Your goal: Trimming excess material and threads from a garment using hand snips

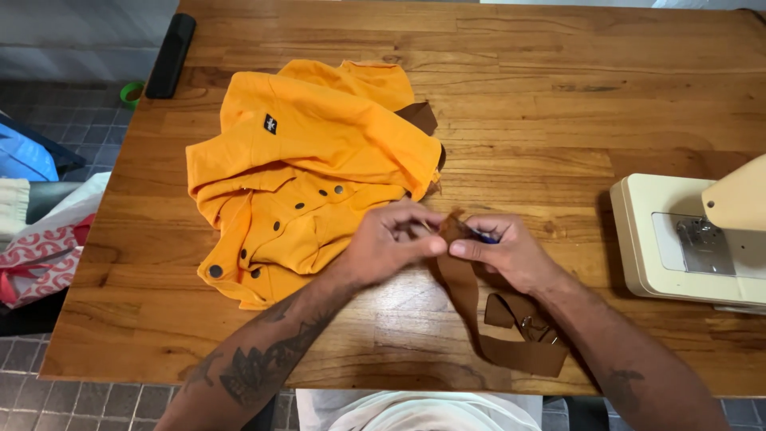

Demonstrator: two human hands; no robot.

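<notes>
While both hands pinch it at frame centre, the brown strap (pixel 467 291) wants steady tension. Left hand (pixel 388 239) and right hand (pixel 507 251) fingertips close narrowly on its end; short, firm grips seem best.

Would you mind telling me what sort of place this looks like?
Probably a home sewing or tailoring workspace: a sewing machine sits on the wooden table, an orange jacket lies beside it, and both hands pinch a brown strap.

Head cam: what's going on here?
A person at a wooden table pinches the end of a brown fabric strip between the left hand and right hand; something small and blue shows in the right hand. The strip loops down toward the table's near edge. An orange buttoned garment lies crumpled behind, a cream sewing machine at right.
</notes>
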